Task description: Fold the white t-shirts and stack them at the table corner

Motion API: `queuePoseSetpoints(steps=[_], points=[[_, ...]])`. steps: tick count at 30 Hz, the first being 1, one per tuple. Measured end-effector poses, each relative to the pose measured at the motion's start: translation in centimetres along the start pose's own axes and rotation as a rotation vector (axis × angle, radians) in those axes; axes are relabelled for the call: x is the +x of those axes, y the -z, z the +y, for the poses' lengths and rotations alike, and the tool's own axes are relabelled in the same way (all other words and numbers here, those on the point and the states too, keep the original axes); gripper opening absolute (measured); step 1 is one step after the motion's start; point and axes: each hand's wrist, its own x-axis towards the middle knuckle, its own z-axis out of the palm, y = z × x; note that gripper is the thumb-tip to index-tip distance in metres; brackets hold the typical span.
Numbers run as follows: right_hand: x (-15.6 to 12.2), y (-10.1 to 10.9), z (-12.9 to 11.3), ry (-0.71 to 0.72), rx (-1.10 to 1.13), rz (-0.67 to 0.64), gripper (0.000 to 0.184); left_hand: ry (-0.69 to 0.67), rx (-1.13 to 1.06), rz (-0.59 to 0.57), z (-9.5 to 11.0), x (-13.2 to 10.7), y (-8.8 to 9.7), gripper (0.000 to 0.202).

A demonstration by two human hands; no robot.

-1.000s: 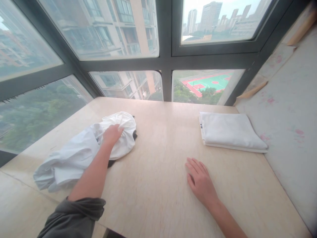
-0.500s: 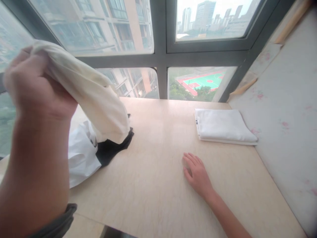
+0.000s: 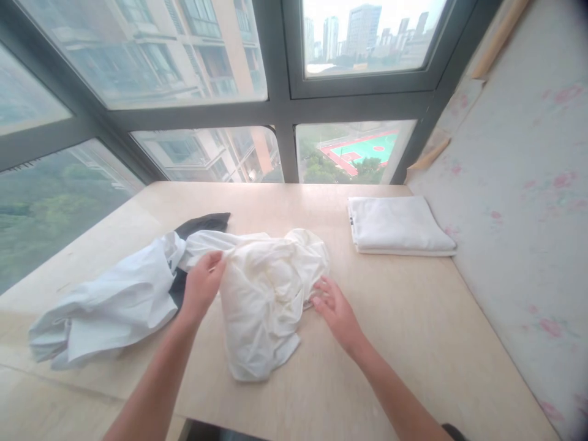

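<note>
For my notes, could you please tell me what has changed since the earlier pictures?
The left hand lifted the cream garment and set it down further right, baring black cloth. The right hand moved to the garment's right edge. The folded white cloth stayed put.

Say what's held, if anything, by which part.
Can't tell: left hand at left side of crumpled cream cloth, right hand at its right edge; grips unclear.

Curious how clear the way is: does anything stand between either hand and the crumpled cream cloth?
Nothing visible blocks the crumpled cream cloth: the left hand is at its left side, the right hand at its right edge. The folded white cloth lies apart.
</note>
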Motion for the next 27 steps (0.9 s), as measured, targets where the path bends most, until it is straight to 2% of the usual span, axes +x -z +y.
queuePoseSetpoints(steps=[2, 4, 5, 8, 10, 13, 16, 19, 22, 25, 27], points=[[0.2, -0.4, 0.4, 0.089, -0.162, 0.054, 0.05, -0.087, 0.218, 0.047, -1.4, -3.2, -0.7, 0.031], [0.4, -0.6, 0.3, 0.211, -0.332, 0.12, 0.035, -0.216, 0.325, 0.076, -1.2, -6.2, -0.8, 0.028], [0.6, -0.7, 0.1, 0.281, -0.412, 0.146, 0.03, -0.28, 0.337, 0.042, -0.6, -7.6, -0.9, 0.025], [2.4, -1.4, -1.2, 0.484, -0.606, 0.142, 0.025, -0.456, 0.4, -0.238, 2.1, -11.3, -2.2, 0.022], [4.6, -2.4, -2.6, 0.583, -0.724, 0.087, 0.027, -0.51, 0.536, -0.425, 3.6, -12.9, -3.5, 0.021], [8.5, -4.3, -5.2, 0.626, -0.967, -0.051, 0.026, -0.446, 0.745, -0.612, 4.5, -14.0, -5.0, 0.021], [11.4, -5.7, -7.6, 0.574, -1.124, -0.165, 0.026, -0.348, 0.844, -0.703, 4.2, -14.4, -4.8, 0.018], [12.6, -5.9, -9.2, 0.558, -1.126, -0.167, 0.039, -0.288, 0.881, -0.69, 3.2, -14.7, -3.0, 0.023], [12.6, -4.8, -10.5, 0.556, -1.123, -0.14, 0.032, -0.249, 0.91, -0.606, 1.8, -14.9, -1.0, 0.028], [11.2, -2.8, -12.3, 0.581, -1.011, -0.052, 0.024, -0.272, 0.895, -0.489, 0.6, -14.4, 0.2, 0.029], [9.5, -1.3, -13.6, 0.603, -0.867, -0.003, 0.02, -0.313, 0.848, -0.403, 0.7, -13.7, 0.5, 0.029]])
